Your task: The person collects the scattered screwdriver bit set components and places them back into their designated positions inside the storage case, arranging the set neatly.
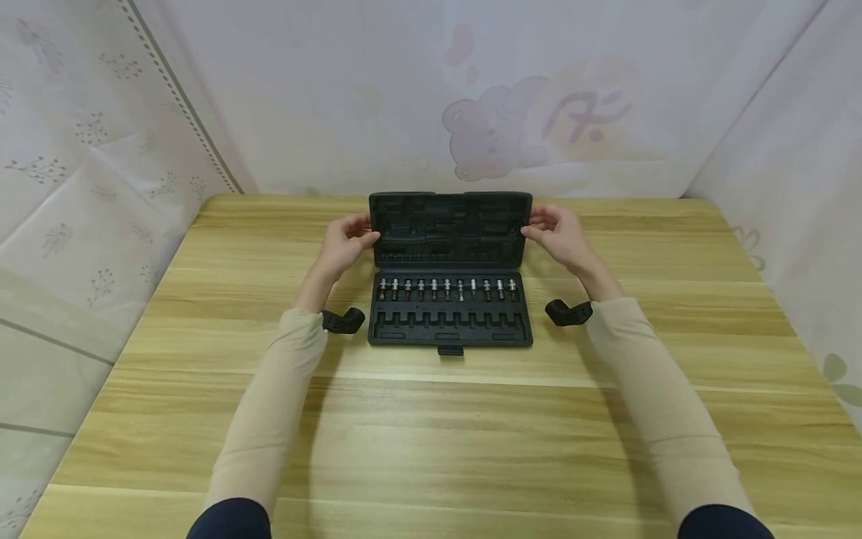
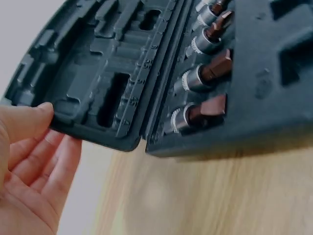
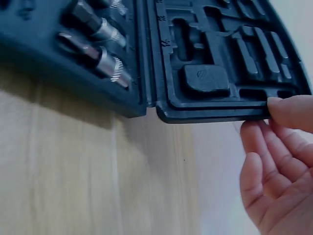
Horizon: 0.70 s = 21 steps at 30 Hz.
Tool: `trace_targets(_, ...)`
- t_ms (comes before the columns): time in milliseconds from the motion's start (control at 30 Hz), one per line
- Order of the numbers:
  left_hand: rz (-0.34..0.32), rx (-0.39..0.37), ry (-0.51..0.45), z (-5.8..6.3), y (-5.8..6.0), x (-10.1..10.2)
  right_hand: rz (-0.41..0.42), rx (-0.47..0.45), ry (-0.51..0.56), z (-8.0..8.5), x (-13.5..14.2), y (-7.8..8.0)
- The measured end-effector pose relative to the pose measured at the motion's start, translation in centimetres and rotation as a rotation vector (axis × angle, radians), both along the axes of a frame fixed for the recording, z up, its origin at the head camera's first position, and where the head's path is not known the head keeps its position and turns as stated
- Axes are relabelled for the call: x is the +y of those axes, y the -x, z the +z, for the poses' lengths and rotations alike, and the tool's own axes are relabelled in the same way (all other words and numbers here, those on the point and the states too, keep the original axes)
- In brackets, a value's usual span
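Note:
A black plastic bit socket case (image 1: 451,338) lies open on the table, its lid (image 1: 451,228) raised at the back. My left hand (image 1: 346,243) pinches the lid's left edge, thumb on the inner face and fingers behind. At the opposite edge my right hand (image 1: 557,233) pinches the lid the same way. A row of silver bit sockets (image 1: 447,286) sits in the upper part of the base; the front row of slots holds nothing. Close up in the left wrist view, bit sockets (image 2: 200,115) show dark brown tips. Moulded recesses line the lid.
The wooden table (image 1: 444,442) extends around the case on all sides. Behind it hangs a pale printed cloth (image 1: 337,97). A black wrist camera mount (image 1: 345,322) juts from the left wrist, another mount (image 1: 569,313) from the right. The case's latch (image 1: 450,350) sticks out at the front.

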<state>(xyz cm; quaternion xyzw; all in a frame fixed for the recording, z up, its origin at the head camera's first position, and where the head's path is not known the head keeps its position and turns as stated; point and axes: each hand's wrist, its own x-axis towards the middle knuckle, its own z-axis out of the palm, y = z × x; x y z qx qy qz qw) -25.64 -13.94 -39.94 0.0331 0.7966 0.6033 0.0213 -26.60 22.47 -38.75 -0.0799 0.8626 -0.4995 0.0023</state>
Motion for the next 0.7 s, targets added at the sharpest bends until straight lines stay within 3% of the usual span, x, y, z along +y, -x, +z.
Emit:
trace_targets(200,-0.04,0.126,0.08,0.2,-0.9,-0.6,0.045,0.153,-0.027,-0.1,0.3,-1.1)
trace_targets(500,-0.1,0.214,0.076,0.2,-1.6,-1.3,0.095,0.316,-0.106,0.0,0.5,-1.9)
trace_targets(700,-0.154,0.31,0.102,1.1,-2.6,-1.2,0.147,0.429,-0.181,0.2,0.7,-2.6)
